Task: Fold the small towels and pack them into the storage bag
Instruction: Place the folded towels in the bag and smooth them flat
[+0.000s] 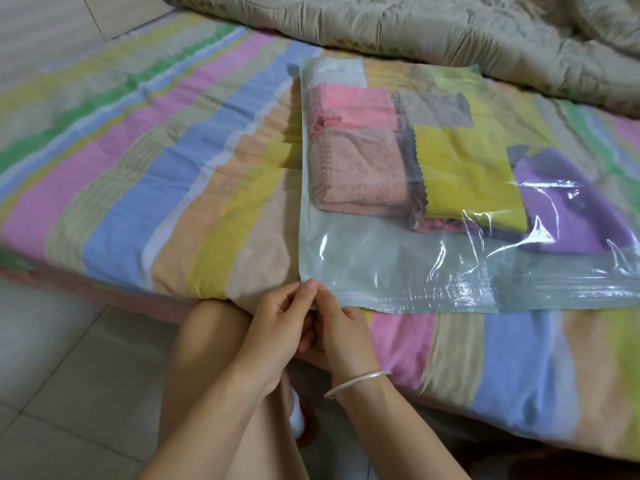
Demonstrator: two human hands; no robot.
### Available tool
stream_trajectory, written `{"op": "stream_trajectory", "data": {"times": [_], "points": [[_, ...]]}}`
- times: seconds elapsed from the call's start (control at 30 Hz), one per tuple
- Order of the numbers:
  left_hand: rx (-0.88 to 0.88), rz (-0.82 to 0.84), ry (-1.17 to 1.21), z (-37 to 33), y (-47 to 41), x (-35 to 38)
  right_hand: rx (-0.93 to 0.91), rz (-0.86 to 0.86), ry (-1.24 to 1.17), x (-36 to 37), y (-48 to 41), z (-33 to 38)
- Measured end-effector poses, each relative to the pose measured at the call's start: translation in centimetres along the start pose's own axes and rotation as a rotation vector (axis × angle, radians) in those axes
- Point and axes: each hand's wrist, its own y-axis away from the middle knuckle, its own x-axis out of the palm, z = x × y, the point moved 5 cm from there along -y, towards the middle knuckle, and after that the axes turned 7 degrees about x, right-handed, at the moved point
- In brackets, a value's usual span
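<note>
The person's forearms are bare as far as they show. A slim, smooth silver bangle [356,382] circles the wrist behind the right hand [341,332]. The legs below are bare too, and one foot wears a white sock [297,415] in a reddish-brown slipper [309,433].

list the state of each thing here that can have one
storage bag: flat on the bed, seal unclear
towels: folded, inside the storage bag
left hand: pinches the bag's near corner
right hand: pinches the same corner
quilt: crumpled at the bed's far side
</note>
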Motion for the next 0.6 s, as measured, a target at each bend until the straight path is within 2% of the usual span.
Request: {"op": "stream_trajectory", "data": {"times": [0.2,0.4,0.6], "points": [[-0.083,-0.024,0.208,0.4,0.1,0.4,-0.049,0.014,-0.107,0.0,0.8,0.9],[-0.109,-0.039,0.237,0.5,0.1,-0.1,-0.103,-0.103,-0.035,-2.3,0.8,1.6],[-0.124,-0.026,0.257,0.5,0.1,0.0,-0.099,-0.137,-0.098,-3.8,0.8,1.9]]}}
